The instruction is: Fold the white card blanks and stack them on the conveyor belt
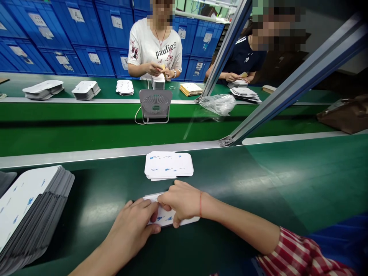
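A white adhesive pad [184,220] with blue 3M print on its backing lies on the dark green bench in front of me. My left hand [140,218] is closed around its left end, thumb along the near edge. Across the middle of the pad, my right hand [182,201] has its fingers bent, with the thumb at the near edge; its fingertips meet the pad close to my left fingers. Just beyond my hands is a small, loosely squared pile of similar white pads [169,165]. Whether one pad or several are under my hands is hard to see.
A tall stack of grey-edged pads [48,214] stands at the left. A metal rail [115,148] borders my bench, and a slanted metal post [287,84] rises at right. Across a green belt [86,132], two people handle pads behind a small fan [155,105] and a plastic bag [218,104].
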`<action>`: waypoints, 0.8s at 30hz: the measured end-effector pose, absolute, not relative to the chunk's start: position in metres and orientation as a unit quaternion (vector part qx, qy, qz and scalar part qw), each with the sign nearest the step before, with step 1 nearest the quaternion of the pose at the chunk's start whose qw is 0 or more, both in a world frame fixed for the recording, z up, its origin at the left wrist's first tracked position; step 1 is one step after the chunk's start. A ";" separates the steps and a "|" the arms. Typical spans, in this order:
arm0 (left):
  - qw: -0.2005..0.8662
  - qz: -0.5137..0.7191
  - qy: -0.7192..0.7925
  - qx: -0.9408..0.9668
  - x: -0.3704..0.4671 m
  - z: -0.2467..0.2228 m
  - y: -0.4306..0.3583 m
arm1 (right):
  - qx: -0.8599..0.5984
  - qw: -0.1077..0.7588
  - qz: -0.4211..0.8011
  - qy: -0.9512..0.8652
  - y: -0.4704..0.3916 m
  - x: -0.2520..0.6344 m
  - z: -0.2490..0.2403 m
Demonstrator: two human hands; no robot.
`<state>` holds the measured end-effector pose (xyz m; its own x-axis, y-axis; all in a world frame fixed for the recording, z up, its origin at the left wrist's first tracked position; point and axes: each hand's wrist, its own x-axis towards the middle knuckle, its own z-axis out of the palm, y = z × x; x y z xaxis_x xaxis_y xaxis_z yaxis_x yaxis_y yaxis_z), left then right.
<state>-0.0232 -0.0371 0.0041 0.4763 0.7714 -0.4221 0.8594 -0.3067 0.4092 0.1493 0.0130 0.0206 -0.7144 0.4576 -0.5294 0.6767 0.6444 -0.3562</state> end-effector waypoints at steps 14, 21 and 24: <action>0.276 0.184 0.542 0.772 -0.046 -0.018 -0.029 | 0.473 -0.293 -0.356 0.751 -0.032 0.212 -0.017; 0.360 0.222 0.527 0.737 -0.038 -0.011 -0.037 | 0.485 -0.338 -0.327 0.737 -0.032 0.210 -0.017; 0.409 0.360 0.614 0.571 -0.049 -0.011 -0.058 | 0.529 -0.466 -0.421 0.570 -0.045 0.197 -0.027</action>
<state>-0.0495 -0.0577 -0.0112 -0.0145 0.9958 -0.0906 0.4068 0.0887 0.9092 0.1967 -0.0449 -0.0269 -0.0053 0.9962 0.0867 0.2108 0.0858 -0.9737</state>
